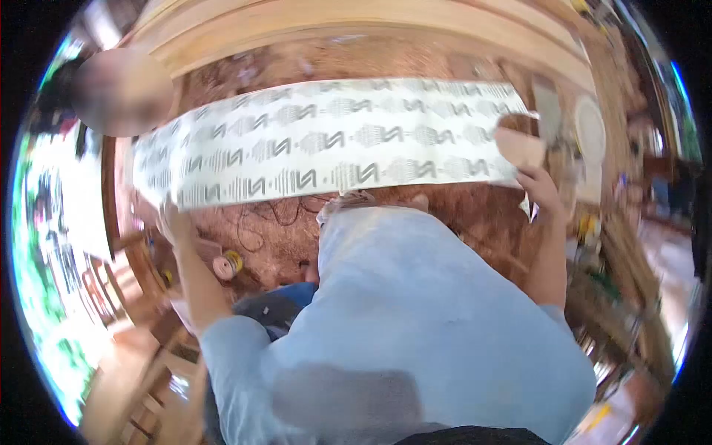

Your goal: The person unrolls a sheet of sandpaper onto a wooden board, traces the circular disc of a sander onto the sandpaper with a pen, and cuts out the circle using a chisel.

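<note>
A long white sheet [326, 144], printed with rows of repeated dark grey marks, stretches sideways in front of me. Its near left corner is in my left hand [172, 221], whose fingers close on the edge and are partly blurred. At the opposite end, my right hand [541, 191] grips the near right corner, fingers bent around it. The sheet hangs fairly flat between the two hands, over a reddish-brown floor [289, 233]. Whether it is paper or film I cannot tell.
Beyond the sheet runs a long pale wooden piece [356, 30]. Another person [122, 93] is at the upper left. A tape roll [227, 265] and a thin dark cable lie on the floor. Wooden boards [630, 259] lie at the right.
</note>
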{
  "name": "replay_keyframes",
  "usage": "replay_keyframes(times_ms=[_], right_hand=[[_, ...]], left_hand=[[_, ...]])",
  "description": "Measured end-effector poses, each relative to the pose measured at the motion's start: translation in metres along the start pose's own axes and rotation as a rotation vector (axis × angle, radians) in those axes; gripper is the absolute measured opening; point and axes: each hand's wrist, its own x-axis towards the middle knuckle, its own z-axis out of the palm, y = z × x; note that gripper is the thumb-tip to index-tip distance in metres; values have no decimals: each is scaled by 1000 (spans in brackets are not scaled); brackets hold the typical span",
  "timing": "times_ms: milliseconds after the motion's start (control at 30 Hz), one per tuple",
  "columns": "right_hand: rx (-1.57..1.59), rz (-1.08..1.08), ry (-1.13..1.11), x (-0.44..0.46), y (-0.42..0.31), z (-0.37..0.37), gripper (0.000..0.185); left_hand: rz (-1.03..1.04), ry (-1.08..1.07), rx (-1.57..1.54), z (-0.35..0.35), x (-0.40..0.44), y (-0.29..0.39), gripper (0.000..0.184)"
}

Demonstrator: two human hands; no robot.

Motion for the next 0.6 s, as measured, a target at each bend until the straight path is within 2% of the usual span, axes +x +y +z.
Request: replay_keyframes(times_ms=[33, 67, 133, 200, 267, 300, 333, 367, 400, 433, 467, 500, 567, 600], right_hand=[[54, 59, 64, -3, 15, 15, 36], [-54, 51, 49, -8, 27, 25, 36], [-112, 215, -1, -23, 9, 44, 35], [-26, 231, 44, -14, 23, 64, 29], [53, 244, 110, -12, 37, 86, 25], [18, 230, 128, -12, 40, 91, 25], [-20, 214, 144, -13, 45, 94, 25], [-20, 229, 160, -14, 49, 97, 25], [0, 245, 139, -10, 55, 100, 26], [25, 258, 114, -4, 58, 104, 26], [-99, 185, 53, 0, 53, 100, 27], [-91, 190, 64, -1, 53, 103, 27], [21, 99, -61, -1, 54, 115, 30], [-21, 139, -115, 0, 41, 118, 31]], left_hand=[[-269, -217, -99, -11, -2, 31, 52], [-443, -284, -140, -8, -9, 51, 52], [-697, -247, -482, 12, -30, 74, 52], [-932, -179, -1053, 31, -42, 99, 53], [-1194, -30, -1857, 34, -45, 130, 54], [-1278, -17, -2118, 32, -45, 140, 55], [-1302, -18, -2229, 32, -42, 143, 56], [-1276, -9, -2213, 30, -38, 145, 56], [-1053, -14, -1794, 57, -21, 120, 46], [-917, 7, -1323, 85, -4, 95, 37], [-1132, 114, -1550, 64, 16, 100, 31], [-913, 206, -1614, 71, 27, 92, 41], [-987, 214, -1482, -3, 29, 134, 42], [-984, 187, -1498, 1, 33, 130, 42]])
